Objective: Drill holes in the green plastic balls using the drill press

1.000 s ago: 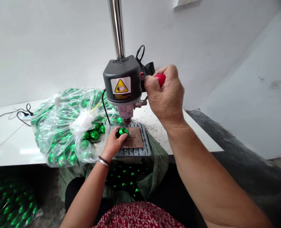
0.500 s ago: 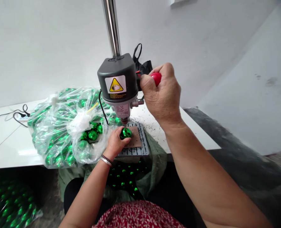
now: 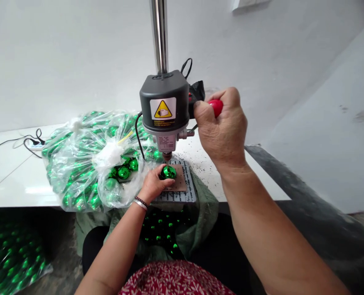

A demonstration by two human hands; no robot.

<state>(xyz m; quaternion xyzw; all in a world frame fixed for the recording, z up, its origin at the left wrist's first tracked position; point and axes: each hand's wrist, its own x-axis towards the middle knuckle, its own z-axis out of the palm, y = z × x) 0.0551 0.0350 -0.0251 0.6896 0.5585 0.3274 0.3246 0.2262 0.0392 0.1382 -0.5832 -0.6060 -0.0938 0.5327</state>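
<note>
A grey-black drill press (image 3: 164,100) with a yellow warning label stands on the white table. My right hand (image 3: 223,127) is wrapped round the red knob (image 3: 216,107) of its lever. Under the drill bit, my left hand (image 3: 155,181) holds a shiny green ball (image 3: 169,172) between thumb and fingers. The ball rests on a brown board (image 3: 179,185) that lies on the grey drill base (image 3: 189,192). The bit's tip is at the top of the ball; whether it has gone in, I cannot tell.
Clear plastic bags (image 3: 80,164) full of green balls fill the table's left part. Dark shavings lie on the white table (image 3: 205,164). More green balls sit in green cloth (image 3: 203,217) below the edge and in a bag (image 3: 12,258) at lower left.
The drill press, table and both hands appear further right in the view. Both hands keep the same grips, on the ball and on the red knob.
</note>
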